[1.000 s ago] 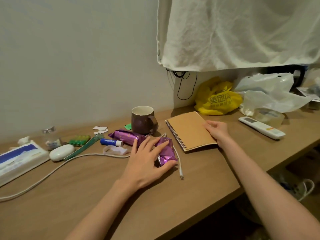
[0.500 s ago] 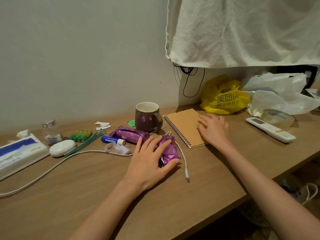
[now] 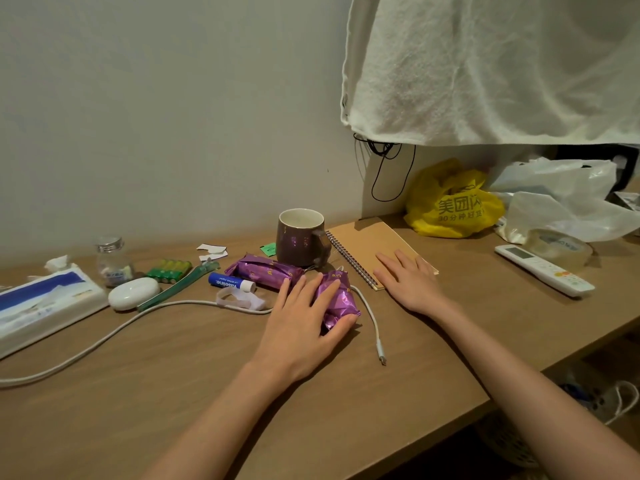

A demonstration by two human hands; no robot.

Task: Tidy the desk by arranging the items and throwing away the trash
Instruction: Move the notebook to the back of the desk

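On the wooden desk (image 3: 145, 393), my left hand (image 3: 301, 327) lies over a crumpled purple wrapper (image 3: 337, 299), fingers on top and thumb curled round its near side. A second purple wrapper (image 3: 263, 271) sits just behind it, next to a brown mug (image 3: 301, 237). My right hand (image 3: 408, 282) rests flat, fingers apart, on the near corner of a tan spiral notebook (image 3: 367, 244). A white charging cable (image 3: 372, 320) runs under my left hand and ends near the desk's front edge.
Left side: tissue box (image 3: 45, 303), white case (image 3: 133, 293), small bottle (image 3: 112, 261), green batteries (image 3: 169, 270), lip balm (image 3: 230, 281), paper scraps (image 3: 213, 249). Right side: yellow bag (image 3: 453, 209), white plastic bags (image 3: 561, 195), tape roll (image 3: 557, 247), remote (image 3: 545, 270). A towel (image 3: 485, 64) hangs above.
My right hand slid from the notebook's right edge across to its near left corner. My left hand stayed on the purple wrapper. The view shifted slightly.
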